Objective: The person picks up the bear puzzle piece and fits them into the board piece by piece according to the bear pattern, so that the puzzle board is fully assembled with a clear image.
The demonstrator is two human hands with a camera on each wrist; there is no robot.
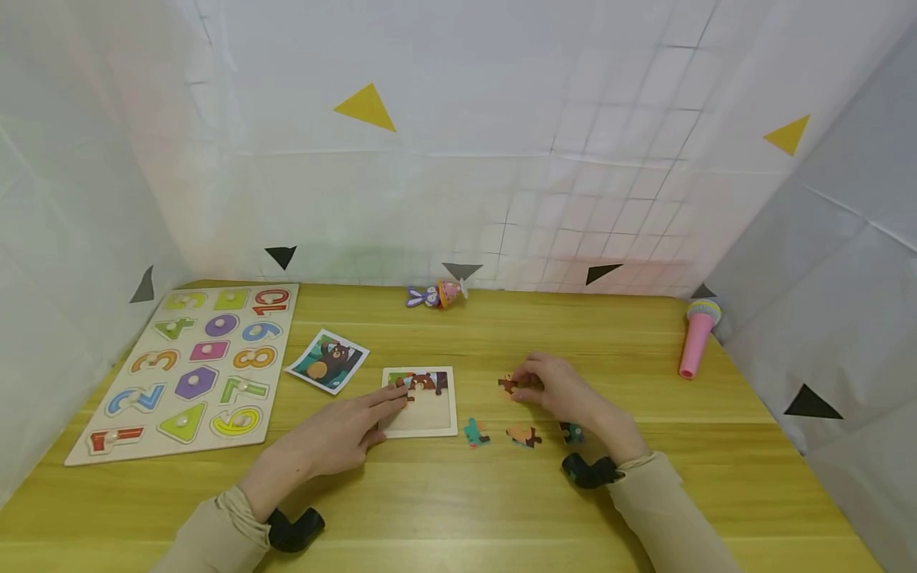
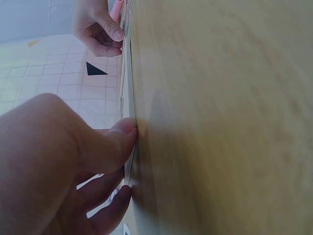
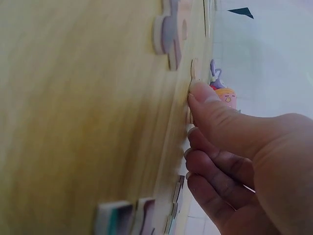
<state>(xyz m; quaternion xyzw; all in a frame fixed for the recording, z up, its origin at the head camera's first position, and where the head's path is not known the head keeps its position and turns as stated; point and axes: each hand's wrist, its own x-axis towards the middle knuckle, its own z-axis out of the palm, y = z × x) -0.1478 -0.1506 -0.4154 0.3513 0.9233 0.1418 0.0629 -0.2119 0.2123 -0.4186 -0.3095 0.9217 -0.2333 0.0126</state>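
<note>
A square wooden puzzle tray [image 1: 426,431] lies on the table, its upper part filled with bear picture pieces. My left hand [image 1: 337,430] rests on its left side with fairly straight fingertips on the tray; in the left wrist view the thumb [image 2: 124,129] touches the tray edge. To the right of the tray, my right hand [image 1: 562,390] pinches a brown puzzle piece [image 1: 508,385] between thumb and fingers at the tabletop. Loose pieces lie nearer me: a teal piece [image 1: 474,432], an orange-brown piece [image 1: 525,435] and a dark teal piece [image 1: 571,433], partly hidden by the right wrist.
A bear picture card [image 1: 329,362] lies left of the tray, beside a large number and shape board [image 1: 275,382]. A small rabbit toy [image 1: 437,294] lies at the back edge. A pink toy microphone [image 1: 696,342] lies far right. White sheets surround the table [image 1: 458,525].
</note>
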